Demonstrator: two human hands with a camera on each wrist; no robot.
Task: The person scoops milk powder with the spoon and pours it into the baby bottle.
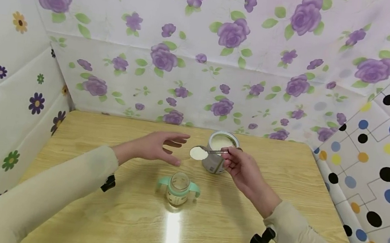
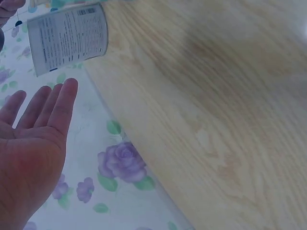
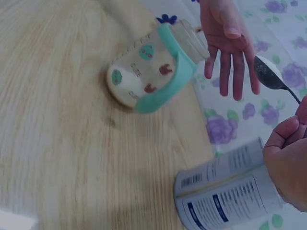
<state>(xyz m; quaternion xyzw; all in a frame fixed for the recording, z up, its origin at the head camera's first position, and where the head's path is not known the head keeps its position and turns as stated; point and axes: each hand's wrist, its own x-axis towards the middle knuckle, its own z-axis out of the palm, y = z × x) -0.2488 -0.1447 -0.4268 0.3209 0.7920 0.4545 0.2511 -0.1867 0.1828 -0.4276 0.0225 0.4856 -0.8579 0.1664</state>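
Observation:
My right hand point(image 1: 244, 169) pinches the handle of a metal spoon point(image 3: 269, 76), whose bowl carries a heap of white powder point(image 1: 198, 153). The spoon hangs in the air just left of an uncapped can point(image 1: 213, 166) with pale powder inside. My left hand point(image 1: 156, 146) hovers left of the spoon, fingers spread and holding nothing; in the left wrist view its palm point(image 2: 33, 153) shows. In front of both hands an open baby bottle point(image 3: 144, 72) with mint-green handles stands upright on the table, some whitish contents visible near its base in the right wrist view.
A wooden table point(image 1: 101, 216) lies under everything, with a bright light reflection near its front. Floral sheeting point(image 1: 192, 84) rises behind the table's back edge. Patterned sheets hang at the left point(image 1: 8, 105) and right point(image 1: 380, 174) sides.

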